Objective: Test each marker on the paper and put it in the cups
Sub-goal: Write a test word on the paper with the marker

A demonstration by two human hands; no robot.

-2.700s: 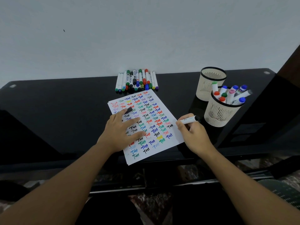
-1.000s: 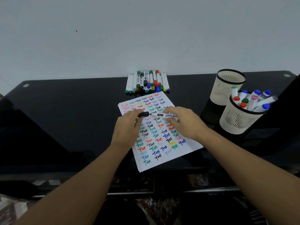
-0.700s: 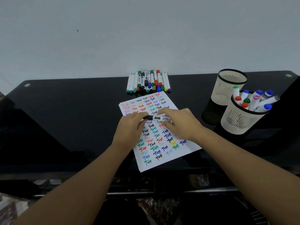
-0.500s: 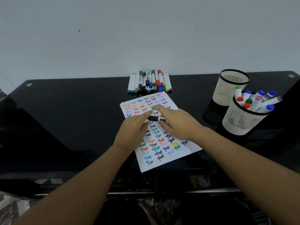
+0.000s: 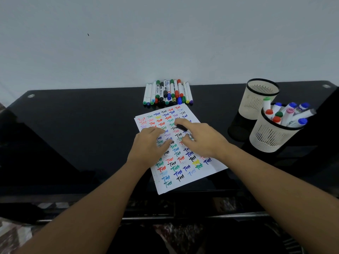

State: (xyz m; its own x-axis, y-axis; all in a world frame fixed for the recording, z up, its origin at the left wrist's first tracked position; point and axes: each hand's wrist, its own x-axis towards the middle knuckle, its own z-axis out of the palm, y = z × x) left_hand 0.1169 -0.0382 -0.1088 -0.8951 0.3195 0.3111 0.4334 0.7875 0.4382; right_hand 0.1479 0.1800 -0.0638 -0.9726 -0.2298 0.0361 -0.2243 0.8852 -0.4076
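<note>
Centrally, right hand (image 5: 201, 142) pinching black-capped marker (image 5: 181, 127) over test paper (image 5: 185, 173), long axis running far-left to near-right; filled mesh cup (image 5: 271, 138) lying rightward, nearer this hand. Left hand (image 5: 149, 144) resting slack-fingered on paper, gripping nothing.

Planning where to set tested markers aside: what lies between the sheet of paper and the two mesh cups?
Head view: only bare black glossy tabletop between the white paper and the cream mesh cups.
</note>
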